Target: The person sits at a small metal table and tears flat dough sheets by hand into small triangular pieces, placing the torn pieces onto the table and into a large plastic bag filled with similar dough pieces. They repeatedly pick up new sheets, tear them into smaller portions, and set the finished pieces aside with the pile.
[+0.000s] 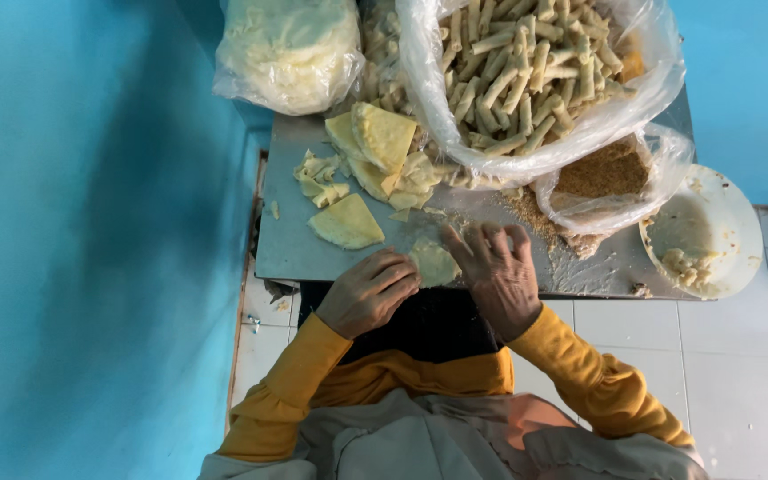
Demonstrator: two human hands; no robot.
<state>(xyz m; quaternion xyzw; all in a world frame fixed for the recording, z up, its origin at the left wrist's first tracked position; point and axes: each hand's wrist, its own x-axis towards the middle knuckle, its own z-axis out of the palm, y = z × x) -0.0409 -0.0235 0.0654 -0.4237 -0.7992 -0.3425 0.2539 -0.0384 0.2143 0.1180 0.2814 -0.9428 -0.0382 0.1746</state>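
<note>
My left hand (368, 292) and my right hand (494, 271) rest at the near edge of a metal tray table (288, 249), both pressing on a pale yellow dough wrapper (435, 263) that lies between them. The left fingers curl over the wrapper's left edge. The right fingers spread over its right side. A triangular folded wrapper (347, 223) lies just left of the hands. Further back sit a pile of yellow wrapper pieces (381, 140) and some torn scraps (317, 177).
A large clear bag of rolled sticks (526, 71) stands at the back right, a bag of breadcrumbs (602, 173) beneath it, a bag of pale sheets (291, 49) at the back left. A white bowl (713, 231) with paste sits right. Blue wall on the left, white tiled floor below.
</note>
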